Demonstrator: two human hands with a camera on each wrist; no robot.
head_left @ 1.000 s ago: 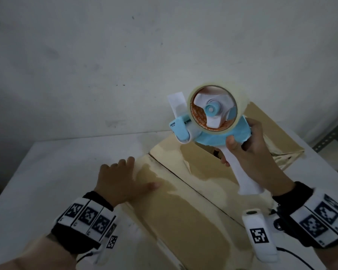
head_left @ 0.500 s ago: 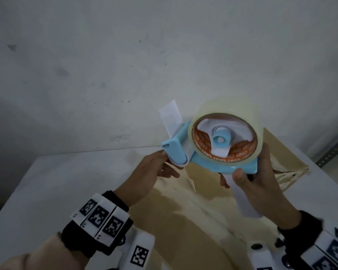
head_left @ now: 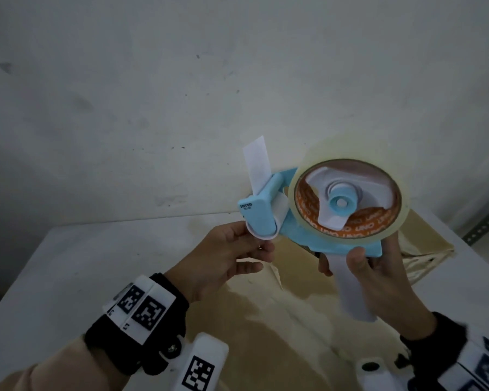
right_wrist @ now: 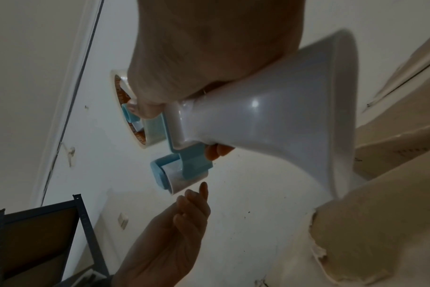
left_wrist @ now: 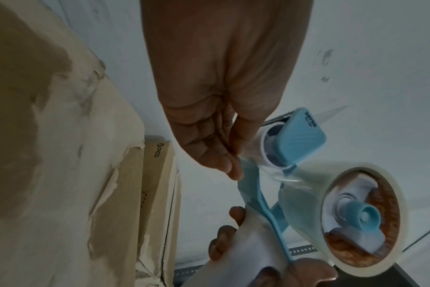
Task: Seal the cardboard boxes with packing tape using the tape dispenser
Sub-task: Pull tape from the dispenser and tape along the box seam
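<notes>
My right hand (head_left: 339, 263) grips the white handle (head_left: 350, 292) of a blue and white tape dispenser (head_left: 266, 218) and holds it up in the air above the box. A roll of clear tape (head_left: 350, 149) with an orange core sits on its hub. My left hand (head_left: 256, 239) is at the front roller; in the left wrist view its thumb and fingers (left_wrist: 231, 169) pinch the loose clear tape end (left_wrist: 277, 175). Below lies the worn cardboard box (head_left: 266, 342) with its flaps closed, its seam partly hidden by my arms.
The box rests on a white table (head_left: 82, 263) against a white wall. A second, smaller box (left_wrist: 157, 165) lies beyond the first one, at the far right (head_left: 424, 244). Grey metal shelving (head_left: 486, 221) stands to the right of the table.
My left hand has left the box flap and risen to the dispenser's roller. The right hand has lifted the dispenser higher and closer to my head.
</notes>
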